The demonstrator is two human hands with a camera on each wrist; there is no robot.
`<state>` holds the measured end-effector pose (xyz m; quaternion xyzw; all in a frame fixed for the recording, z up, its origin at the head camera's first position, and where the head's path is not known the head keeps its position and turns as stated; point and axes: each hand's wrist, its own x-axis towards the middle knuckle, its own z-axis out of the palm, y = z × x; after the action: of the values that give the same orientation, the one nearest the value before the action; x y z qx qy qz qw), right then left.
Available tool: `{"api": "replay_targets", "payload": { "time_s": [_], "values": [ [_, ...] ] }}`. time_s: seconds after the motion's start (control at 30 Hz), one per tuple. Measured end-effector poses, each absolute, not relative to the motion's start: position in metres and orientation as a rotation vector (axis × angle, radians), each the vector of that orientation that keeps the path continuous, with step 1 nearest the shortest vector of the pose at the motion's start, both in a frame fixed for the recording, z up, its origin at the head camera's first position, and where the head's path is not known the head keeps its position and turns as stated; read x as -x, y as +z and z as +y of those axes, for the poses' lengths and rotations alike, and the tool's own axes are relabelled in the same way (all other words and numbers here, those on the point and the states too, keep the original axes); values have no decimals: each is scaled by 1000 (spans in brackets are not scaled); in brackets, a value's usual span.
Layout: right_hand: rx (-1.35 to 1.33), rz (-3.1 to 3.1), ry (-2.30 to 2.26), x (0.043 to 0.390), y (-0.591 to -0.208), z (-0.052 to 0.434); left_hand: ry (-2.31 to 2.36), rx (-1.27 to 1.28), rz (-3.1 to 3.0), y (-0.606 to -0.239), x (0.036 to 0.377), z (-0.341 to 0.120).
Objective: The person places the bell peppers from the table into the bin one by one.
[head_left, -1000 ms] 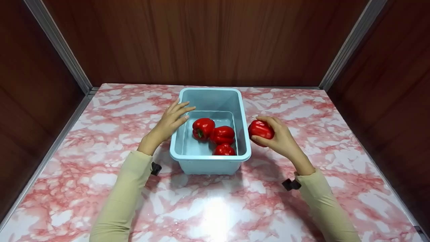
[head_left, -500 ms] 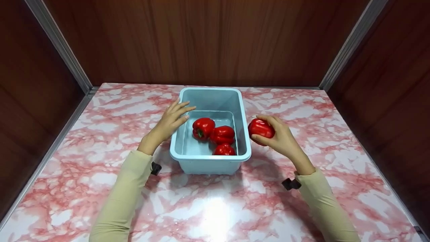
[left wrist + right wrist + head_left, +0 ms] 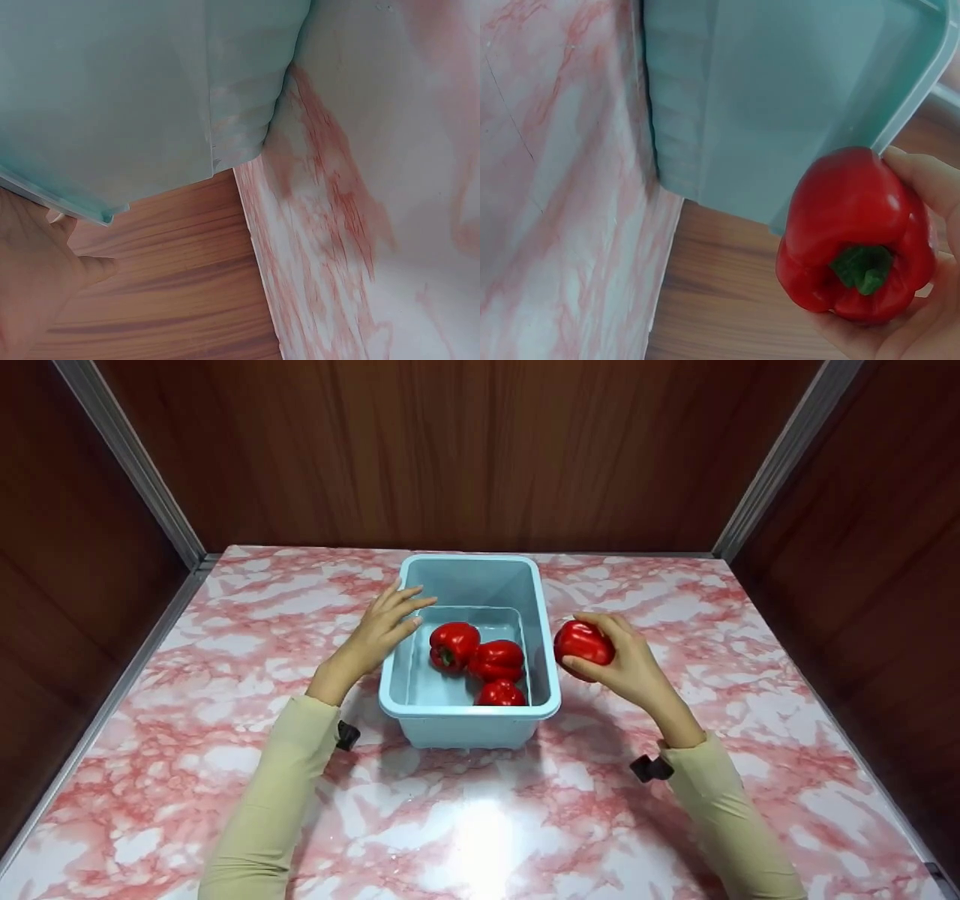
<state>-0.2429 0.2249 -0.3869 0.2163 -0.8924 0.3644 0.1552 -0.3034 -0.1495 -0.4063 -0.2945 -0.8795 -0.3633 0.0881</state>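
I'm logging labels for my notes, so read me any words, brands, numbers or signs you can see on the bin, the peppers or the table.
None: no readable text on the bin, the pepper held in the right hand, the three peppers in the bin, or the table.

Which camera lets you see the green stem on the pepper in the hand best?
The right wrist view: the held red bell pepper fills it close up, green stem facing the camera, resting in the right hand. The head view shows the pepper small, its stem hidden. The left wrist view shows only the blue tub, no pepper.
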Motion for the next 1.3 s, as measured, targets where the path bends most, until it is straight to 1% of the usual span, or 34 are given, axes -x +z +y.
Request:
{"api": "replay_targets", "payload": {
  "time_s": [1.3],
  "values": [
    [-552,-2578,1100,239,-376,223,-1082,872,-2602,-409,305,-150]
  ]
}}
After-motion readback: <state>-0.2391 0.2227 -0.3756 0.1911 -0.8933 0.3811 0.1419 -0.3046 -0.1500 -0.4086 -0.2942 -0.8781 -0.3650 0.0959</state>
